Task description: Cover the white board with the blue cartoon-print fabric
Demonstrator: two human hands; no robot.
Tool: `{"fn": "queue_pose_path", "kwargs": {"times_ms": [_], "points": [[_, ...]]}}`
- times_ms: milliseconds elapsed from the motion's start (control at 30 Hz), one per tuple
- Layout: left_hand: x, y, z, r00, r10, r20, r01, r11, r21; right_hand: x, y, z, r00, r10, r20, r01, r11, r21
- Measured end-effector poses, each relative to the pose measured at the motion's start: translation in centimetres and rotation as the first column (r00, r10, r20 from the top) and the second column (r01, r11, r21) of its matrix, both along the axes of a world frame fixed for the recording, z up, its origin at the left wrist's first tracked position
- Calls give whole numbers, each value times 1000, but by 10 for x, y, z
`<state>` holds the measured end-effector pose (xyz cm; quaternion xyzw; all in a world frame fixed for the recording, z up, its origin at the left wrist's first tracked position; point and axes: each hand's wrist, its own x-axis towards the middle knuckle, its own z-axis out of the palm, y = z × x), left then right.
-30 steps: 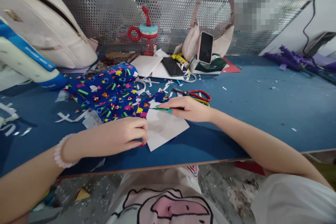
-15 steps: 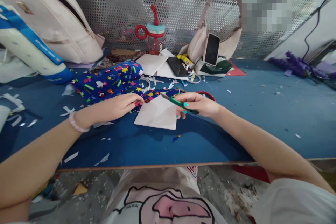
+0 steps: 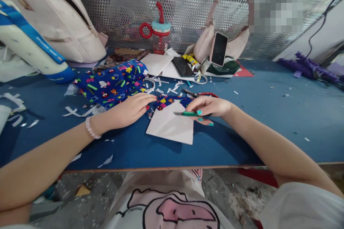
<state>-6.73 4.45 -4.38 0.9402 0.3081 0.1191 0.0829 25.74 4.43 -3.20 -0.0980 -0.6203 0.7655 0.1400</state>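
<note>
A white piece of paper or card (image 3: 170, 126) lies near the table's front edge, over part of a blue printed cloth strip (image 3: 164, 101). In my right hand (image 3: 208, 109) is a green utility knife (image 3: 190, 113), its grey blade pointing left above the paper. My left hand (image 3: 131, 109) rests palm down left of the paper, fingers stretched out, their tips by the end of the cloth strip. Behind it lies a larger blue printed cloth (image 3: 113, 82). Scissors with a red handle (image 3: 208, 94) lie just beyond my right hand.
White paper scraps (image 3: 176, 86) litter the blue table (image 3: 263, 125). Toward the back stand a lidded cup (image 3: 161, 37), a handbag (image 3: 205, 44) and a propped phone (image 3: 219, 49). A backpack (image 3: 67, 39) and a large blue-and-white bottle (image 3: 34, 48) occupy the left.
Both hands have shifted right. The paper has slid right and slightly toward me. The knife has turned more level, and my left fingers have straightened.
</note>
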Motion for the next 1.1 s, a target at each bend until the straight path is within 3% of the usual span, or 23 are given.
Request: {"fn": "queue_pose_path", "kwargs": {"times_ms": [100,167,300,400,433,500,567,633,800,900,1033,1100], "points": [[2,-2,-4,997,-45,-67,42,998,-37,4,1,-2,982,181,51,-177,982,-67],[2,-3,-3,996,-41,-76,38,999,-31,6,2,-1,980,190,60,-186,980,-64],[2,-6,2,1000,-13,-6,13,1000,23,6,4,1,998,48,39,-48,999,11],[1,-4,2,999,-34,2,34,999,28,0,5,-1,976,-212,49,210,976,50],[2,-4,1,999,-46,-2,46,999,25,-3,6,-2,939,-340,56,335,939,74],[2,-3,0,998,-67,-9,67,997,27,-8,8,-4,801,-591,94,570,802,177],[3,-4,0,997,-70,-20,71,997,30,-13,10,-7,649,-743,166,672,661,334],[4,-6,3,997,-60,-41,60,998,14,-15,10,-8,575,-782,242,641,614,462],[7,-8,10,993,-43,-106,39,999,-37,-15,10,-9,597,-753,277,522,627,578],[0,-1,9,994,12,-105,-6,998,58,-15,10,-11,651,-723,232,499,637,588],[-17,13,5,980,185,-72,-167,964,206,-17,7,-13,751,-634,183,435,684,586],[-21,16,4,961,276,-14,-262,925,275,-19,3,-11,771,-616,159,400,664,632]]}}
